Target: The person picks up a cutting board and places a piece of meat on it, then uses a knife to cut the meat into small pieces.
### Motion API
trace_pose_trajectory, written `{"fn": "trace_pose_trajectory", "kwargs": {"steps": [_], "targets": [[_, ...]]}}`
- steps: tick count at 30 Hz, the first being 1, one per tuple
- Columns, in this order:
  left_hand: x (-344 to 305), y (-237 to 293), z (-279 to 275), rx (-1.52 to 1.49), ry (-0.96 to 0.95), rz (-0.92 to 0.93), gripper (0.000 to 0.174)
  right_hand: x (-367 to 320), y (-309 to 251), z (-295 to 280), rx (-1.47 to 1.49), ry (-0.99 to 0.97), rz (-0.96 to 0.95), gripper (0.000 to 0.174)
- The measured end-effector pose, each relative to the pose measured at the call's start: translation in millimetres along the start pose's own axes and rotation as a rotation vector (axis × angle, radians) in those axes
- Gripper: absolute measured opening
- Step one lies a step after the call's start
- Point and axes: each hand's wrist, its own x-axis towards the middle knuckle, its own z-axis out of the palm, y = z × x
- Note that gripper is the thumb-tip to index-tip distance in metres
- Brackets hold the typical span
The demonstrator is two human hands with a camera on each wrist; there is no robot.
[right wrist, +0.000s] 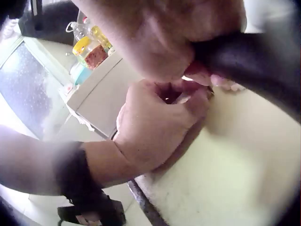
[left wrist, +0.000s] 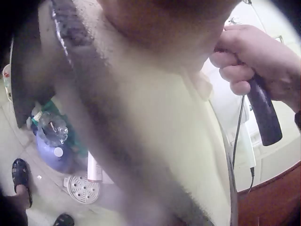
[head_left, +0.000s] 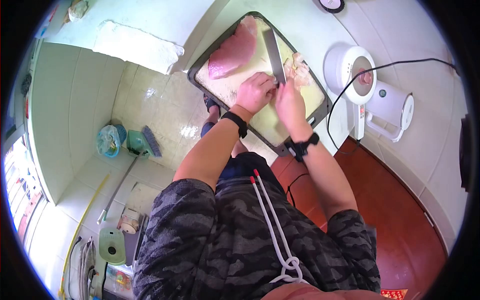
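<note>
My right hand grips a kitchen knife by its dark handle, the broad blade pointing away over the cutting board. Beside the blade's near end, my left hand has its fingers curled and thumb drawn in, pinching a small pale bit, seemingly meat, mostly hidden by the fingers. Both hands nearly meet in the right wrist view, the left hand low over the board. A large slab of raw pink meat lies left of the blade. Cut pale meat pieces lie to its right.
Right of the board stand a white electric pot and a white kettle. A black cord runs across the pot. On the floor at left are a bin with a bag and a dustpan.
</note>
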Motion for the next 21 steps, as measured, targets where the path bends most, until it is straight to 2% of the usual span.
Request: {"fn": "trace_pose_trajectory", "kwargs": {"steps": [3,7,8,10,12,15,16,19,21], "targets": [[-0.8,1.6,1.5,0.023,0.022,0.010,0.014,-13.7,6.1,1.9,0.004,-0.015,-0.002,0.019],[-3.2,3.2,5.7,0.022,0.075,0.003,0.014,-100.8,39.0,-1.0,-0.038,-0.184,0.176,0.023],[-2.7,0.9,5.7,0.022,0.074,0.032,0.013,-98.2,42.6,1.2,-0.039,-0.184,0.174,0.023],[-5.6,1.5,6.2,0.018,0.058,0.058,0.012,-82.5,38.5,2.6,0.014,-0.051,0.030,0.023],[-4.0,0.7,5.4,0.021,0.053,0.056,0.012,-38.2,18.2,1.8,0.037,-0.017,0.018,0.023],[-5.6,1.5,4.5,0.058,0.027,0.037,0.011,-14.0,15.0,3.6,-0.020,0.030,0.024,0.029],[-4.5,1.8,5.5,0.059,0.035,0.045,0.011,-16.6,22.1,5.0,0.021,0.080,0.007,0.028],[-5.9,3.7,0.3,0.050,0.056,0.081,0.012,-37.4,43.7,7.1,0.050,0.069,0.034,0.028],[-6.3,9.2,-7.3,0.031,0.032,0.041,0.015,-50.0,48.1,1.8,0.065,0.080,0.031,0.025]]}}
